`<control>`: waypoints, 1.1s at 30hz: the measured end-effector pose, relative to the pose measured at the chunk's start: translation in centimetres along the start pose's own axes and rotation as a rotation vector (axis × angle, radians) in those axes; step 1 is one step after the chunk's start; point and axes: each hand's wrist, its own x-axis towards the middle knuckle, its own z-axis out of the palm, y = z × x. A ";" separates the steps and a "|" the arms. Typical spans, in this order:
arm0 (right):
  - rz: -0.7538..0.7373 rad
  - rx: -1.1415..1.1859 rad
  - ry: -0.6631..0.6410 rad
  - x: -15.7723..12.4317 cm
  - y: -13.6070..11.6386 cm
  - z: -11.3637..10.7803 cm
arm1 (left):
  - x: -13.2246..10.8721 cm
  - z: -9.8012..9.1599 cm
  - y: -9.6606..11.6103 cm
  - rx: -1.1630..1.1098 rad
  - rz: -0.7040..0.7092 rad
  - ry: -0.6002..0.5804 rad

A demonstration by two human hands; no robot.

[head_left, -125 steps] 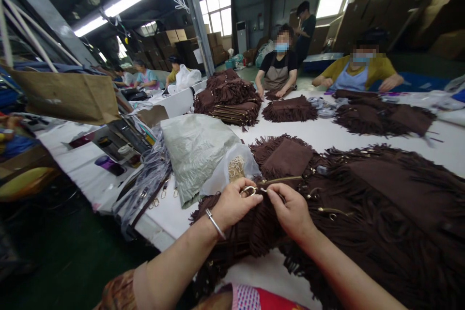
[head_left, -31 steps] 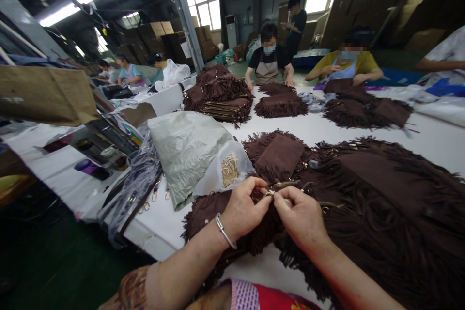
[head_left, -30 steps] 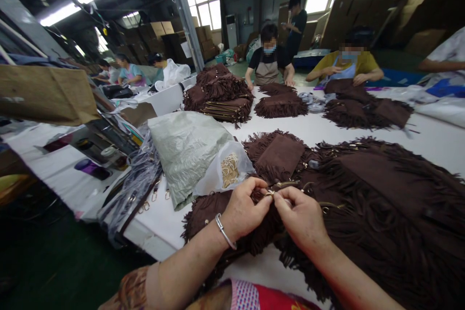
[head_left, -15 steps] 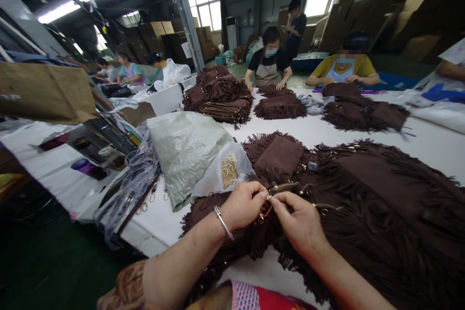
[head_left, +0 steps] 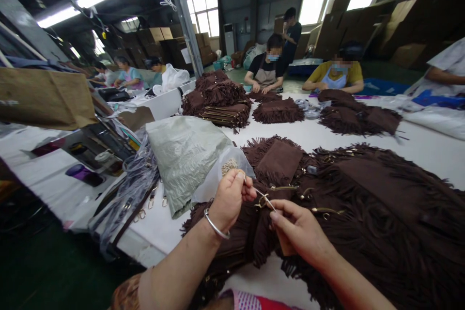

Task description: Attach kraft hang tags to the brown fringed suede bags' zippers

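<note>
L hand (head_left: 231, 201) & R hand (head_left: 298, 226) each pinch a thin white string (head_left: 268, 200), pulled straight btwn them, w/ a gold ring (head_left: 261, 201) right at it. Silver bangle (head_left: 217, 226) on L wrist. Dk brown fringed bags (head_left: 385, 189) heaped on white tabletop (head_left: 312, 140), below & R of hands. Translucent plastic bag (head_left: 209, 181) w/ tan strings (head_left: 229, 165) just past L hand, next to grey-green bag (head_left: 187, 147). Opp. side: masked co-worker, mustard top (head_left: 354, 71).

The brown pouches (head_left: 279, 161) look matt, suede-like; the ring (head_left: 260, 202) glossy metal; the sack (head_left: 189, 152) crinkled plastic.
</note>
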 end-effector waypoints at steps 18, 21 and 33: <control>0.227 0.167 -0.050 -1.4 0.2 3.2 | -5.7 -1.4 -1.4 0.614 -0.258 -0.106; 0.201 0.116 0.016 -1.0 0.3 2.9 | -6.7 -0.6 -0.8 0.724 -0.191 0.041; 0.282 0.525 -0.161 -1.7 0.7 2.1 | -10.1 3.0 -1.7 0.660 -0.286 0.158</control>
